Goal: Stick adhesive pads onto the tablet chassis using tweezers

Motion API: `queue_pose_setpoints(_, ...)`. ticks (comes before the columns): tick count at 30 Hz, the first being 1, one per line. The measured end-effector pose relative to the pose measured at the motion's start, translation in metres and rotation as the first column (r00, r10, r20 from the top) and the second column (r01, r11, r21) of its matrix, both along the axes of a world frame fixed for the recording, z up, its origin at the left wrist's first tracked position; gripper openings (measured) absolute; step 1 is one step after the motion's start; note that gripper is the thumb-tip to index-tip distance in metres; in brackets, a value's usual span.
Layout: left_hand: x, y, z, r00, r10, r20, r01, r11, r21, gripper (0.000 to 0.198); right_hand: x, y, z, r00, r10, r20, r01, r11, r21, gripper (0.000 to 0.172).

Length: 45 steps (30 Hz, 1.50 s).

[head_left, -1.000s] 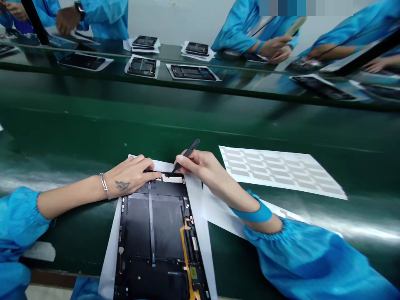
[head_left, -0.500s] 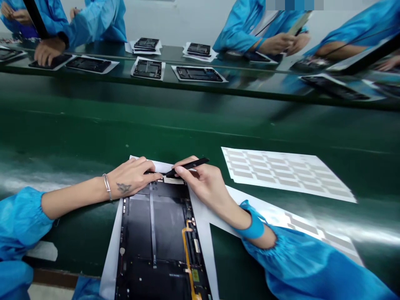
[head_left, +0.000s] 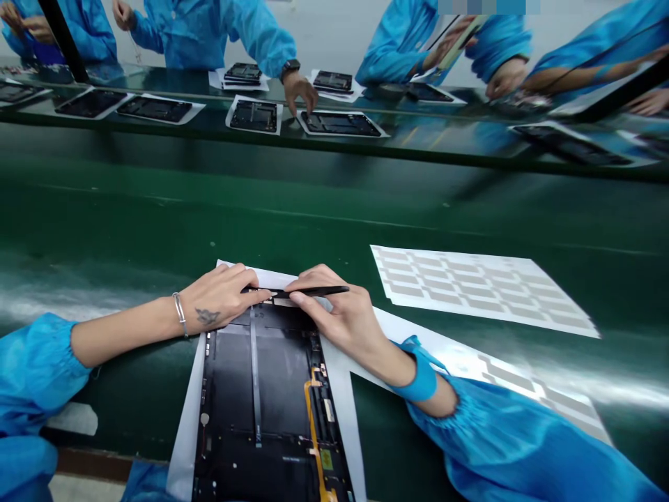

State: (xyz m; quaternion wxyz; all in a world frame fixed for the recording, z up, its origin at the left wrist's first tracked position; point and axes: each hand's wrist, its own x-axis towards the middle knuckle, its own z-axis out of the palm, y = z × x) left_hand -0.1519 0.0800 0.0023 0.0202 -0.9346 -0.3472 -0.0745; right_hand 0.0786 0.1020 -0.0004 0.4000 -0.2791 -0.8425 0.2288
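— What's showing behind everything?
— A pale wall (head_left: pixel 334 31) is running along the far side, and a black post (head_left: pixel 63 35) is rising at the left.
— And the furniture?
— A long green bench (head_left: pixel 334 202) is stretching across the room, with a dark ledge (head_left: pixel 418 146) running along its far side.
— Where's the light falling?
— It's laying a bright streak (head_left: pixel 585 387) across the glossy bench top.
— Any floor?
— A pale strip of floor (head_left: pixel 83 488) is showing at the bottom left, just below a brown edge (head_left: pixel 94 464).
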Motion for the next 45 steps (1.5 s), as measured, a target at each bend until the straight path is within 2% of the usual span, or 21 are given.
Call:
queue_pose_setpoints(4, 0.0, 0.0, 0.0, 1.0, -0.003, 0.0, 0.003, 1.0, 0.01, 0.03, -0.001, -0.001, -0.001, 0.997, -0.075, -0.004, 0.075, 0.997, -0.015, 0.015)
queue_pose_setpoints(9, 0.001, 0.0, 0.001, 1.0, 0.0, -0.013, 0.0, 1.0, 0.022, 0.03, -0.003, -0.002, 0.0, 1.0, 0.003, -0.023, -0.004, 1.0, -0.02, 0.014)
queue_pose_setpoints(11, 0.001, 0.0, 0.001, 1.0, -0.012, -0.011, 0.013, 0.999, 0.036, 0.029, 0.001, 0.0, 0.001, 1.0, 0.002, -0.028, -0.004, 0.996, -0.089, 0.017)
queue_pose_setpoints(13, 0.002, 0.0, 0.001, 0.999, -0.039, -0.009, 0.04, 0.999, 0.035, 0.03, 0.01, 0.003, 0.001, 0.996, -0.081, -0.033, 0.071, 0.97, -0.234, 0.025)
queue_pose_setpoints(15, 0.002, -0.001, 0.002, 0.998, -0.061, -0.019, 0.061, 0.998, 0.02, 0.033, 0.021, 0.005, -0.001, 0.974, -0.223, -0.048, 0.184, 0.892, -0.413, 0.032)
queue_pose_setpoints(17, 0.002, -0.001, 0.003, 0.997, -0.058, -0.044, 0.059, 0.998, 0.01, 0.037, 0.032, 0.006, -0.003, 0.93, -0.36, -0.068, 0.258, 0.774, -0.579, 0.038)
queue_pose_setpoints(19, 0.002, -0.001, 0.004, 0.997, -0.045, -0.068, 0.045, 0.999, 0.006, 0.039, 0.039, 0.006, -0.005, 0.892, -0.444, -0.085, 0.268, 0.67, -0.693, 0.042)
queue_pose_setpoints(21, 0.002, -0.001, 0.005, 0.996, -0.037, -0.079, 0.037, 0.999, 0.002, 0.04, 0.04, 0.005, -0.004, 0.881, -0.464, -0.091, 0.248, 0.617, -0.747, 0.044)
queue_pose_setpoints(24, 0.002, -0.001, 0.006, 0.996, -0.038, -0.075, 0.039, 0.999, 0.004, 0.038, 0.037, 0.004, -0.003, 0.9, -0.43, -0.073, 0.236, 0.621, -0.748, 0.045)
queue_pose_setpoints(32, 0.001, 0.0, 0.005, 0.997, -0.044, -0.059, 0.044, 0.999, 0.007, 0.036, 0.033, -0.002, -0.009, 0.901, -0.418, -0.121, 0.238, 0.707, -0.666, 0.039)
queue_pose_setpoints(38, 0.001, 0.0, 0.006, 0.996, -0.046, -0.078, 0.045, 0.999, -0.012, 0.036, 0.034, 0.0, -0.011, 0.913, -0.4, -0.081, 0.249, 0.704, -0.665, 0.038)
queue_pose_setpoints(45, 0.0, -0.001, 0.006, 0.997, -0.046, -0.063, 0.046, 0.999, -0.002, 0.036, 0.034, 0.001, -0.012, 0.921, -0.381, -0.074, 0.251, 0.73, -0.636, 0.038)
